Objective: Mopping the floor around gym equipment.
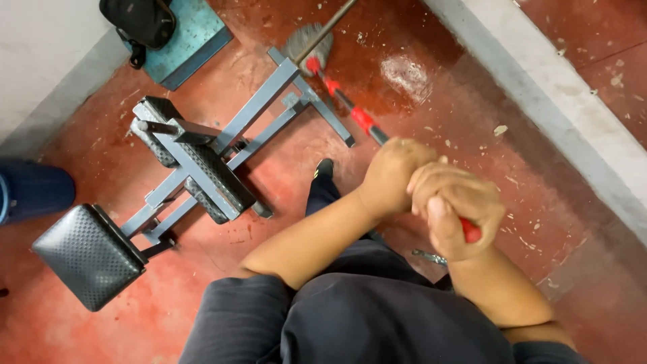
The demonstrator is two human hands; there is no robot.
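Both hands are wrapped shut around the red-and-black mop handle (360, 118), the left hand (394, 172) higher up the shaft and the right hand (455, 212) just below it, at the handle's red end, the two fists touching. The handle slants away from the person up and to the left, and its grey stringy mop head (306, 44) rests on the red floor (472, 135), touching the far foot of the grey metal bench frame (269, 111).

At far left, a blue-clad shape (34, 189) sits at the picture's edge. Next to it the bench lies on the floor, its black padded seat (87, 256) nearest and its black rollers (209, 175) toward the middle. Behind it, against the wall, a black bag (138, 20) lies on a teal platform (192, 37). A wooden stick (330, 23) crosses above the mop head. One dark shoe (323, 168) shows beside the left forearm. To the right, pale flecks of debris (502, 129) are scattered up to a grey raised kerb (573, 121).

A judgement on doing this well: with the fists so close together, spreading them along the handle would likely give better leverage, and short strokes would keep the strands from snagging on the frame's foot.
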